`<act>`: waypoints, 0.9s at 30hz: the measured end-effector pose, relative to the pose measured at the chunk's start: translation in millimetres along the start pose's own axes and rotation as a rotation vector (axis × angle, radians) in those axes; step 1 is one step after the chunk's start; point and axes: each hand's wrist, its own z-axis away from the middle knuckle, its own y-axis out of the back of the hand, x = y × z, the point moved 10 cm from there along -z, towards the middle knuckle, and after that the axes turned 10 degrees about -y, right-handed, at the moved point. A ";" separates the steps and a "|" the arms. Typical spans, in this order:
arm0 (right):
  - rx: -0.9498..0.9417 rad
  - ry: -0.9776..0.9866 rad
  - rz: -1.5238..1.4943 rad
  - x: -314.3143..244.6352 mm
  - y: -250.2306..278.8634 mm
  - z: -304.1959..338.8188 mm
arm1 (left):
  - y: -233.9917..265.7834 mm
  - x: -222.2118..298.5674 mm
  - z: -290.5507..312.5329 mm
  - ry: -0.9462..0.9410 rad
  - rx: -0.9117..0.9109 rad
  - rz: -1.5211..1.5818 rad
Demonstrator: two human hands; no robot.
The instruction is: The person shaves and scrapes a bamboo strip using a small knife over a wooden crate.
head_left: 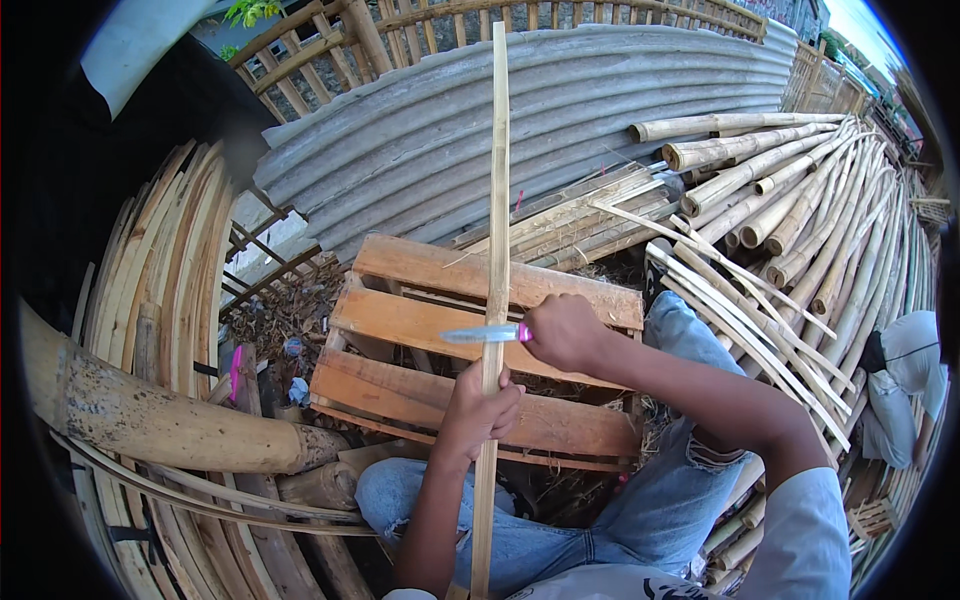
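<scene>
Upright, a long bamboo strip (497, 180) stands before the person, clamped in the left hand (478, 408), whose grip wraps it low down. Just above that grip, the right hand (563, 332) closes on a pink-handled knife (487, 334), blade laid across the strip. Behind lies a wooden pallet (420, 330); farther right, bamboo poles (800, 200).

Two hands were at work: the left hand (478, 405) gripped one long bamboo strip (497, 200), and just above it the right hand (565, 332) held one knife (485, 334) with a pink handle. Beyond both hands lay one wooden pallet (420, 320) and one corrugated metal sheet (600, 90). Right of the right hand, bamboo poles (790, 200) lay too many to count.
</scene>
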 end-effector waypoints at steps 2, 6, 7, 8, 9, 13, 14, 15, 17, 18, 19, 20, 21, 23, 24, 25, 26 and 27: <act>0.029 -0.184 0.082 34.2 19.0 -19.7 | 0.0 5.4 -6.0 -0.048 0.025 -0.060; -0.088 -0.065 -0.050 -6.5 -14.6 9.0 | 6.8 -3.1 -5.5 -0.102 0.154 -0.179; -0.088 -0.069 -0.051 -5.6 -13.4 4.1 | 11.7 1.0 -9.1 -0.148 0.158 -0.255; -0.063 -0.082 -0.020 -3.7 -8.8 -3.2 | 16.9 5.5 -8.8 -0.186 0.162 -0.332; -0.032 -0.089 0.016 -0.8 -3.6 -9.0 | 18.3 13.5 -9.4 -0.194 0.171 -0.334; 0.045 -0.012 0.029 -6.9 -1.9 -3.6 | 19.9 16.7 -1.5 -0.209 0.206 -0.422; 0.046 -0.015 0.027 0.0 -0.2 -11.2 | 16.7 19.9 -2.3 -0.203 0.192 -0.398; 0.077 -0.084 0.046 13.7 6.3 -20.0 | 12.8 21.6 -4.8 -0.197 0.182 -0.372; 0.106 -0.207 0.032 25.0 6.8 -20.3 | 8.3 19.9 -5.4 -0.199 0.176 -0.298; 0.108 -0.206 0.030 18.1 4.0 -18.4 | 11.2 19.7 -4.0 -0.201 0.176 -0.301; 0.082 -0.141 0.017 4.7 -2.2 -15.8 | 15.2 18.1 -0.7 -0.202 0.183 -0.270; 0.055 -0.076 0.004 -7.9 -8.0 -12.7 | 19.0 17.3 0.9 -0.203 0.192 -0.239; 0.013 0.027 0.001 -24.0 -15.0 -6.1 | 20.4 16.7 3.1 -0.204 0.196 -0.241; 0.059 -0.144 0.109 16.3 1.1 -27.0 | 19.1 12.4 7.5 -0.203 0.206 -0.318; 0.128 -0.395 0.052 64.6 20.9 -37.9 | 11.8 9.2 8.7 -0.199 0.198 -0.316; 0.230 -0.473 -0.020 117.8 36.0 -41.3 | -4.2 -2.6 9.7 -0.118 0.114 -0.220; 0.246 -0.606 0.047 144.6 59.5 -40.1 | -14.1 -6.1 9.6 -0.053 0.042 -0.133; 0.328 -0.567 0.027 169.2 67.5 -31.9 | -15.0 -14.3 6.0 -0.065 0.002 -0.157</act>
